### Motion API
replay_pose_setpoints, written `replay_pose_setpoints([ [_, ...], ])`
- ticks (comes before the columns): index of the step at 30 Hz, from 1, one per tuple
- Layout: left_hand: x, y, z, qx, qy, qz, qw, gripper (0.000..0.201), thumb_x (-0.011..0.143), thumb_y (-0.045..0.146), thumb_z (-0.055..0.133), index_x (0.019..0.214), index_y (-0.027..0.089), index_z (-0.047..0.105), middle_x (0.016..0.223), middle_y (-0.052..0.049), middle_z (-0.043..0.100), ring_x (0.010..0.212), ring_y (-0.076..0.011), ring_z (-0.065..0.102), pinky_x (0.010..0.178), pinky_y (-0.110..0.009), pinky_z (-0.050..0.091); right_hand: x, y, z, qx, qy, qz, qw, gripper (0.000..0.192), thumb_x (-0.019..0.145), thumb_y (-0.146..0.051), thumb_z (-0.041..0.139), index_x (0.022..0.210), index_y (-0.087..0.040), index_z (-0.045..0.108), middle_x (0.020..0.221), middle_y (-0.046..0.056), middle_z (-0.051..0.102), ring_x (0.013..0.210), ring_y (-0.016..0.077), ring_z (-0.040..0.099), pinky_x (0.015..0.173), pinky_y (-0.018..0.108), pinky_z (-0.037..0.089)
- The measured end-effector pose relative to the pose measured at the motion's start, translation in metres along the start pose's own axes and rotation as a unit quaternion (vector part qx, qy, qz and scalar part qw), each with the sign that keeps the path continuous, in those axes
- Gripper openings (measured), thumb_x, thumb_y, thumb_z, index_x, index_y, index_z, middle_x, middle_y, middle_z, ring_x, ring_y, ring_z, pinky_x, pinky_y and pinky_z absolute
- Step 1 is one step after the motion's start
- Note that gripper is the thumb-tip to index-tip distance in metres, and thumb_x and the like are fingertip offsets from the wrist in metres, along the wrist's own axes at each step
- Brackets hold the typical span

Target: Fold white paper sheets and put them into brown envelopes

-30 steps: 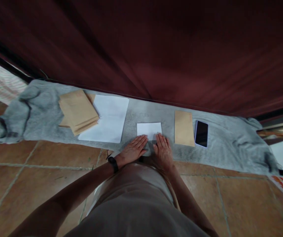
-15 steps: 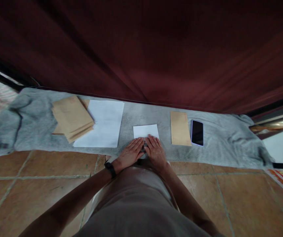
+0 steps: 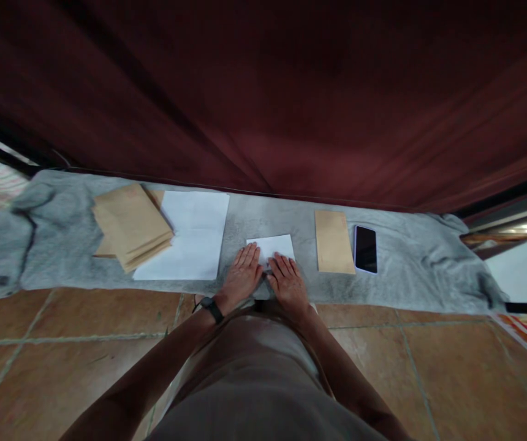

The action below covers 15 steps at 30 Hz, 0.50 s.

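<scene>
Small white rectangular paper (image 3: 272, 245) lay on plush grey cloth (image 3: 275, 214) | left hand (image 3: 241, 274), right hand (image 3: 287, 283) were equally near, fingers extended, gripping nothing | paper reached beyond fingertips, long axis seemingly crosswise

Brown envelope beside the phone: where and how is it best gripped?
Probably pinch its left long edge, the right hand coming from the left: the envelope lies flat with grey cloth along that side, while the phone sits close to its right edge.
</scene>
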<state>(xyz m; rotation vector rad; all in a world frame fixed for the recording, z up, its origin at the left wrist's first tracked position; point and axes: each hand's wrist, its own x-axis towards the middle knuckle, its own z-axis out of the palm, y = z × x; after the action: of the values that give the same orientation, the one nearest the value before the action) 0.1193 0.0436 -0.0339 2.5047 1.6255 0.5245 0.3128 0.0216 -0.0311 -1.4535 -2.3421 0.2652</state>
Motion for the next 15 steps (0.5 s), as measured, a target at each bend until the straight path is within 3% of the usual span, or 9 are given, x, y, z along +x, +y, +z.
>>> replay_pose_setpoints([
  [6,0.002,-0.006,0.006,0.000,0.021,-0.007,1.000,0.057,0.102,0.027,0.040,0.156,0.007,0.037,0.162,-0.020,0.041,0.154,-0.0306,0.031,0.125,-0.053,0.033,0.013,-0.001,0.005,-0.012,-0.001,0.014,1.000,0.046,0.108,-0.035,0.043,0.149,-0.018,0.053,0.159,0.011,0.046,0.150,0.0254,0.039,0.125,0.050,0.029],
  [15,0.004,-0.003,-0.001,0.022,-0.020,-0.020,0.999,0.056,0.103,0.028,0.037,0.150,-0.001,0.044,0.161,-0.023,0.040,0.155,-0.0306,0.029,0.126,-0.049,0.030,0.052,0.002,0.009,-0.017,-0.039,0.014,0.999,0.047,0.109,-0.037,0.039,0.151,-0.018,0.050,0.162,0.009,0.042,0.151,0.0247,0.037,0.126,0.048,0.026],
])
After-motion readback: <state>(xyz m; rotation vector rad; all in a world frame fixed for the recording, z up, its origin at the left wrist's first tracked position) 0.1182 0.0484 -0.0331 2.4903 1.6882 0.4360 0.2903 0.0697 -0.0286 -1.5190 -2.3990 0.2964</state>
